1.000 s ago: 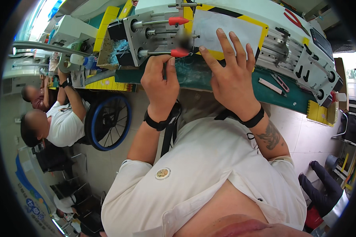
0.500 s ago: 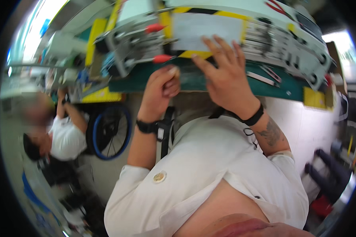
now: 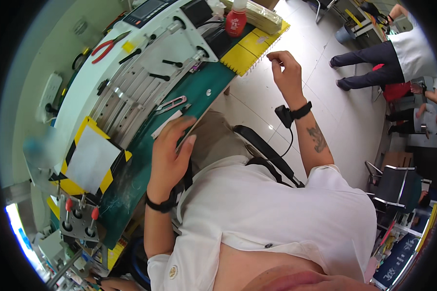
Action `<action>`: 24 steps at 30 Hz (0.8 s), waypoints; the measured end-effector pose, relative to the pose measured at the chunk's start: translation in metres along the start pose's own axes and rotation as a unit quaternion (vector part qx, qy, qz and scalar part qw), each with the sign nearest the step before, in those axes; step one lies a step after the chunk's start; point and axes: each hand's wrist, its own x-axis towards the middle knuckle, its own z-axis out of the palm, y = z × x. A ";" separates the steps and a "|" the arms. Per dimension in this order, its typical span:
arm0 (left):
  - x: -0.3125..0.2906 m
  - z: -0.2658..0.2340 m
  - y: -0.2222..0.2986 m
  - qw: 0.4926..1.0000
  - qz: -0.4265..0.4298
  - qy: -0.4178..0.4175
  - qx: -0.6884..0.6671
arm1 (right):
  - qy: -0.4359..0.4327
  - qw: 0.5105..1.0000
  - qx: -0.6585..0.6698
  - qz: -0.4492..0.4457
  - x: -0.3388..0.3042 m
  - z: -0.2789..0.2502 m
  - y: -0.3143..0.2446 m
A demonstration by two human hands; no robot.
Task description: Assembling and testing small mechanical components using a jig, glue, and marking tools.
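Apparently between 2 grips, both arms held apart: the left at the desk (image 3: pixel 194 91), the right out over the floor (image 3: pixel 263 107). With the left hand (image 3: pixel 170 157), loosely spread, thumb clear of the fingers and nothing visible in grip. Just beside its fingertips, flat on the green desk top near the front edge, a white tool (image 3: pixel 165 125); cannot tell about contact. Next to that, a slotted tool (image 3: pixel 174 102). With the right hand (image 3: pixel 286 72), half curled and narrow; cannot tell about any small item pinched inside. Near it, at the right end of the desk, a yellow board (image 3: pixel 245 54) with a toothed edge, and close behind, a red bottle (image 3: pixel 235 23), upright. Further left, well apart from the right hand, a rail unit (image 3: pixel 148 70), a paper sheet (image 3: pixel 91 159) edged in yellow and black, and 2 red tips (image 3: pixel 95 213).

For any grip on the white tool, would call for lowering the left fingers and closing against the thumb; for the board, for uncurling the right fingers first.
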 end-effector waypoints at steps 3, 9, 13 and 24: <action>0.049 0.039 -0.017 0.990 0.104 -0.031 0.089 | 0.027 0.993 0.042 0.110 0.005 0.014 0.060; 0.114 0.085 -0.015 0.948 0.156 -0.070 0.267 | 0.112 0.984 0.031 0.133 0.034 0.036 0.110; 0.129 0.097 -0.015 0.932 0.134 -0.083 0.325 | 0.095 0.983 0.024 0.154 0.040 0.045 0.111; 0.132 0.100 -0.014 0.930 0.120 -0.089 0.336 | 0.113 0.986 0.010 0.123 0.040 0.055 0.112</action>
